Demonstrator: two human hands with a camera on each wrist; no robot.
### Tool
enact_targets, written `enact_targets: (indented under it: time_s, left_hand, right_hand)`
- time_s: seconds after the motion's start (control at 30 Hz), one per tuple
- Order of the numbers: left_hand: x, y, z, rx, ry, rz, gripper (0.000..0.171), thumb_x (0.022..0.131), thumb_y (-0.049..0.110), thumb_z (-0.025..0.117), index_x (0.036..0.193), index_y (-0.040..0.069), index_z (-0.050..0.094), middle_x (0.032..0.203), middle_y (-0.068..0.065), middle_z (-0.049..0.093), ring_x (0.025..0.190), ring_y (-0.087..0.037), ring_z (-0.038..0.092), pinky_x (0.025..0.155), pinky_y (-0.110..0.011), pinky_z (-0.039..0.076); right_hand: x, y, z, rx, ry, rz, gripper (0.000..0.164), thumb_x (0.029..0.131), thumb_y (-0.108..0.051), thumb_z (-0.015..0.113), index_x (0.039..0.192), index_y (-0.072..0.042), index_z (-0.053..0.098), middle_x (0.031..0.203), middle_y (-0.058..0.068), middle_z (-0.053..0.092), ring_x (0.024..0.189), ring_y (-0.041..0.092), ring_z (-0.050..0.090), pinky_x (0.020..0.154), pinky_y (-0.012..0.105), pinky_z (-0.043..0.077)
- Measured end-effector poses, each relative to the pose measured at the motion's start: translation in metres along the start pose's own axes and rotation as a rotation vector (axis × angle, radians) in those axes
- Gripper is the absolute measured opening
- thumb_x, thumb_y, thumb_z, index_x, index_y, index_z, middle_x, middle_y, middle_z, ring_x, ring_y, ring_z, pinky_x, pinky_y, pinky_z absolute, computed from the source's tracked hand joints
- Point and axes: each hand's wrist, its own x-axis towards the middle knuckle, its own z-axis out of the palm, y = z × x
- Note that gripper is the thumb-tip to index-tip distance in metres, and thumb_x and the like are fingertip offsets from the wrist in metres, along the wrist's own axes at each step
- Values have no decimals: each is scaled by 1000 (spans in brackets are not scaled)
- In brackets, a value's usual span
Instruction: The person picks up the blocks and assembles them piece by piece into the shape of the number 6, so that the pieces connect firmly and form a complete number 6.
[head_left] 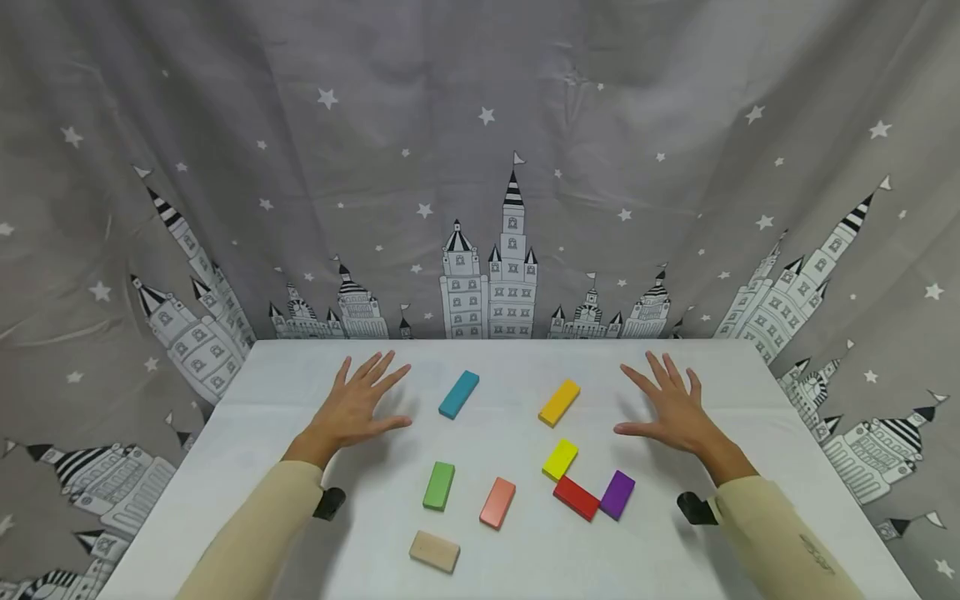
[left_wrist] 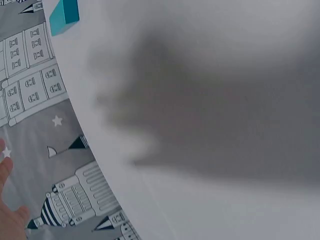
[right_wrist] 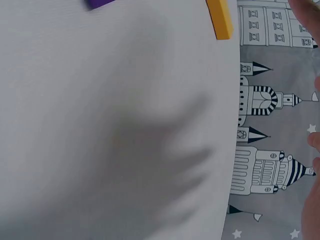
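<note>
My left hand (head_left: 358,408) hovers over the left part of the white table, fingers spread and holding nothing. The blue block (head_left: 458,394) lies nearest to it, a little to its right. On the other side my right hand (head_left: 671,411) is also raised with fingers spread wide, its palm above the cloth. Left of that hand lie an orange-yellow block (head_left: 558,402) and a yellow block (head_left: 560,460). A red block (head_left: 576,497) lies close against the yellow one and a purple block (head_left: 617,495). In the right wrist view the orange-yellow block (right_wrist: 220,19) shows near the table's edge.
Toward the front middle lie a green block (head_left: 438,486), a salmon-pink block (head_left: 497,502) and a plain wooden block (head_left: 434,552). A grey curtain (head_left: 480,125) with castles and stars hangs behind the white table (head_left: 360,567). Both hands cast shadows on the tabletop.
</note>
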Motion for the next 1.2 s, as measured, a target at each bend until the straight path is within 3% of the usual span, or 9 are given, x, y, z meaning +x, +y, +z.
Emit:
enact_targets:
  time_s: [0.3, 0.43, 0.57, 0.7, 0.97, 1.2]
  left_hand:
    - [21, 11, 19, -64, 10, 66, 85, 82, 65, 59, 149, 18, 38, 156, -15, 28, 142, -35, 26, 114, -63, 8]
    - [31, 15, 25, -85, -21, 88, 83, 84, 65, 58, 149, 18, 38, 156, -13, 29, 142, -33, 26, 114, -61, 10]
    - [40, 20, 30, -165, -57, 88, 81, 84, 58, 64, 149, 18, 38, 156, -12, 31, 142, -33, 27, 115, -61, 8]
    - [48, 24, 37, -206, -110, 76, 81, 84, 55, 66, 150, 19, 36, 156, -11, 30, 143, -34, 26, 114, -63, 9]
    - [62, 33, 44, -164, -179, 169, 70, 92, 47, 60, 149, 13, 38, 156, -13, 30, 142, -35, 26, 117, -53, 14]
    - [73, 38, 46, -101, -233, 227, 59, 97, 37, 55, 148, 10, 39, 156, -14, 28, 142, -35, 26, 117, -50, 17]
  right_hand:
    - [25, -13, 7, 13, -17, -41, 97, 70, -53, 79, 150, -19, 35, 157, 24, 16, 142, 48, 7, 108, 70, -5]
    - [36, -17, 11, 26, -23, -88, 96, 70, -51, 81, 149, -20, 36, 156, 22, 21, 141, 46, 13, 108, 69, 4]
    - [46, -21, 14, 35, -24, -133, 93, 69, -45, 84, 147, -20, 40, 153, 21, 27, 138, 45, 21, 106, 68, 13]
    - [55, -29, 19, 37, -48, -164, 89, 69, -43, 85, 145, -21, 44, 152, 19, 30, 138, 44, 22, 107, 67, 14]
    - [65, -41, 28, 22, -125, -214, 78, 71, -37, 85, 140, -22, 52, 151, 15, 35, 138, 42, 25, 107, 65, 19]
    - [73, -44, 33, 63, -219, -193, 69, 75, -31, 83, 138, -21, 55, 149, 13, 39, 137, 39, 29, 110, 63, 20]
